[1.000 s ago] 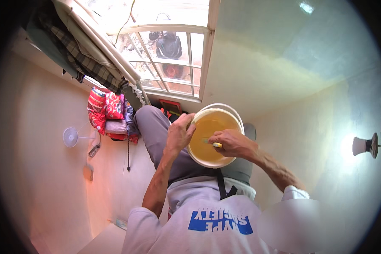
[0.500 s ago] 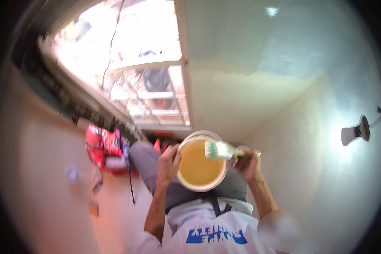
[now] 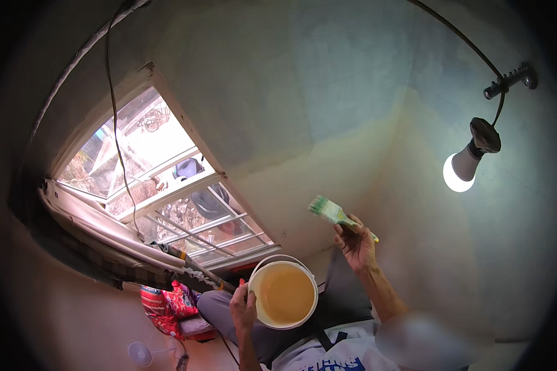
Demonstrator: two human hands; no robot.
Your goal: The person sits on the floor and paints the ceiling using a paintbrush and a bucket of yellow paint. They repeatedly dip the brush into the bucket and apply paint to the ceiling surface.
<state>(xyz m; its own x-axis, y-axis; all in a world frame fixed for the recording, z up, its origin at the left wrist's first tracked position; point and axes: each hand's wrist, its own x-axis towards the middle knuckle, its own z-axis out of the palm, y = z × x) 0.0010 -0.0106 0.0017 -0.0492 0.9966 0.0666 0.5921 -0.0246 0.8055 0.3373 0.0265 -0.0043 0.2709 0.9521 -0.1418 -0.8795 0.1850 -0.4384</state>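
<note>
A round white bucket [image 3: 316, 299] with tan-yellow liquid [image 3: 286, 293] in it is tilted toward me over my lap. My left hand [image 3: 242, 307] grips its left rim, the thumb at the edge and the other fingers mostly hidden behind the wall. Up and to the right of the bucket, my right hand [image 3: 358, 245] is closed around the handle of a flat paintbrush [image 3: 332, 212]. The brush's wide greenish bristles point up and left, in front of the wall and apart from it. Its yellow-green handle end sticks out past my fingers.
A window [image 3: 185, 191] with white bars is on the left, with a bunched curtain [image 3: 99, 222] below it. A lit bulb [image 3: 461, 170] hangs on a cord at the right. Red patterned fabric [image 3: 167, 306] lies at lower left. The wall [image 3: 346, 123] shows a darker upper area.
The paintbrush has risen from over the bucket to a spot above and right of it. My view has tilted up, so the bucket sits lower and more wall shows.
</note>
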